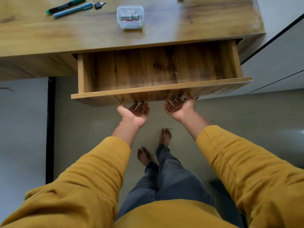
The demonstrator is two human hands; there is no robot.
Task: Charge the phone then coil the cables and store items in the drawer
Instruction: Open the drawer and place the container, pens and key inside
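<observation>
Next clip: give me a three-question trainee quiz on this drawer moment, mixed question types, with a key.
1. True or false: the drawer is pulled open.
2. Where do the left hand and right hand sit? A) on the desk B) palms up under the drawer front C) inside the drawer
3. Fill in: the clear plastic container holds ___.

Key: 1 true; 2 B; 3 batteries

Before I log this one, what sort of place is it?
Probably a home room or study: a wooden desk with an open drawer, two pens on top, and the person's bare feet on the floor.
</observation>
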